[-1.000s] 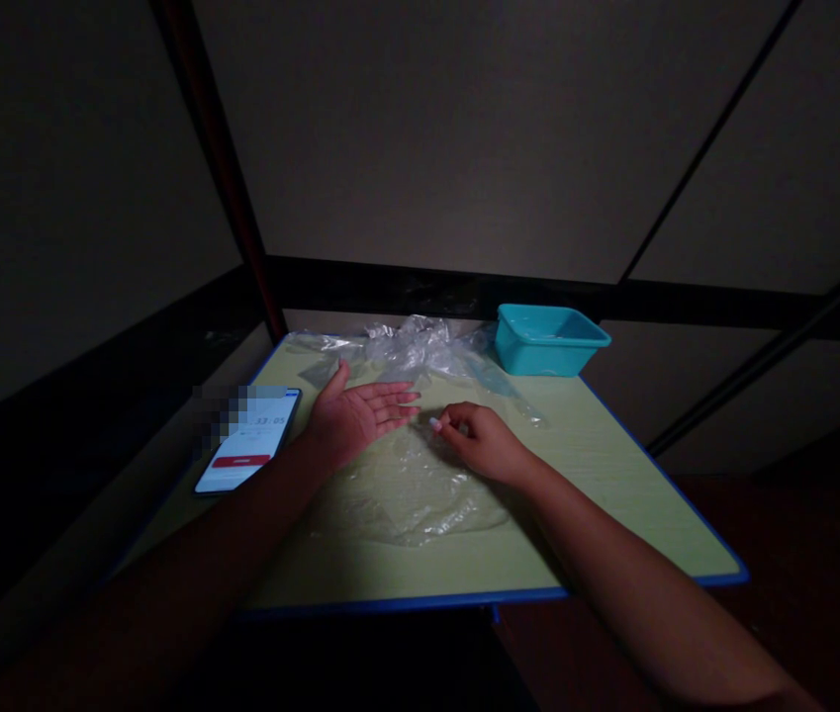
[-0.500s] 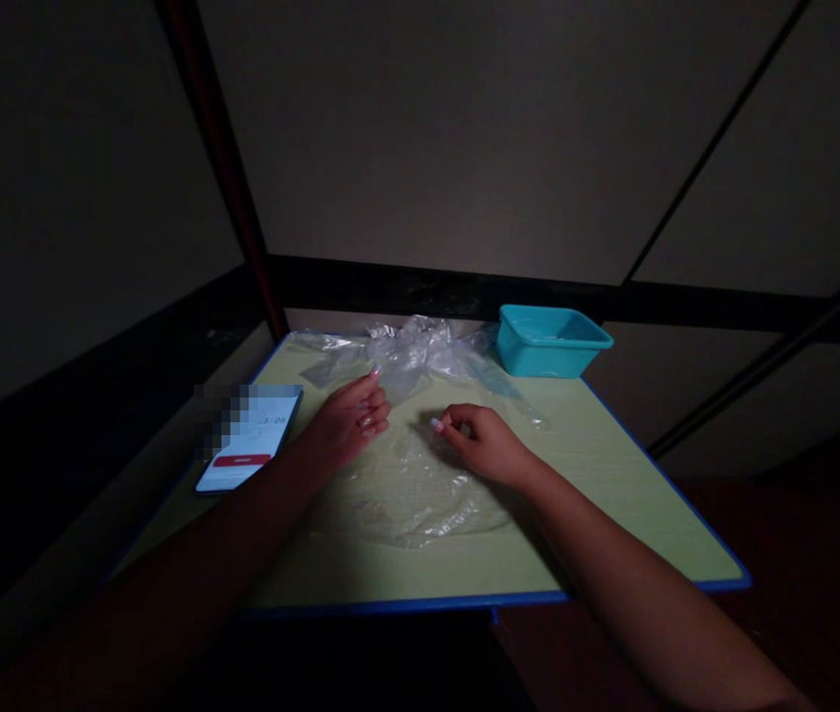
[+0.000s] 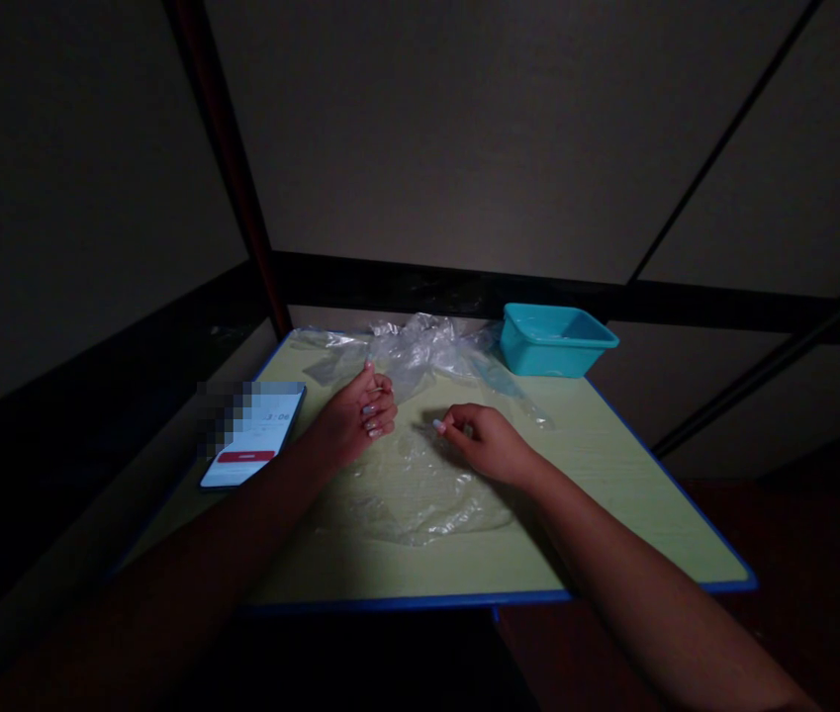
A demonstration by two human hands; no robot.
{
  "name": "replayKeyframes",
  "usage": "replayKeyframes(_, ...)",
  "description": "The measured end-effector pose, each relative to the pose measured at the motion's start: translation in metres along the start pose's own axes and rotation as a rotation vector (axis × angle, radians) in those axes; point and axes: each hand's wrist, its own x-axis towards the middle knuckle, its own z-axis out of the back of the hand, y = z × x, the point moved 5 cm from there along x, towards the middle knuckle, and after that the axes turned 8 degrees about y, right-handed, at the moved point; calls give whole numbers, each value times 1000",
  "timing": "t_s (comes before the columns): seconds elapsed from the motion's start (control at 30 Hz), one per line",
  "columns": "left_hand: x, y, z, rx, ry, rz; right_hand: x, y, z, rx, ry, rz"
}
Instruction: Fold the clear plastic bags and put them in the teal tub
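Note:
A clear plastic bag [image 3: 420,494] lies spread flat on the yellow-green table [image 3: 612,494], in front of me. More crumpled clear plastic [image 3: 426,346] is heaped at the table's back edge. My left hand [image 3: 361,413] is turned palm inward over the left part of the flat bag, its thumb raised and its fingers curled loosely with nothing between them. To the right, my right hand [image 3: 483,440] has thumb and fingertips pinched together at the bag's upper part; what lies between the tips is too small to make out.
A turquoise basket [image 3: 553,341] stands at the table's back right corner. On the left edge lies a phone [image 3: 260,435] with a lit screen. A wall rises behind the table, and another stands at the left.
My left hand has turned a little and its fingers have loosened, showing more nails. My right hand keeps its pinch in nearly the same place. The whole view has shifted slightly.

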Motion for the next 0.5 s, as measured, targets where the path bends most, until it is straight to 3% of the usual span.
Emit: replayKeyframes(0.5, -2, -3, -4, 8, -60, -1, 0, 0, -3, -53, 28, 31)
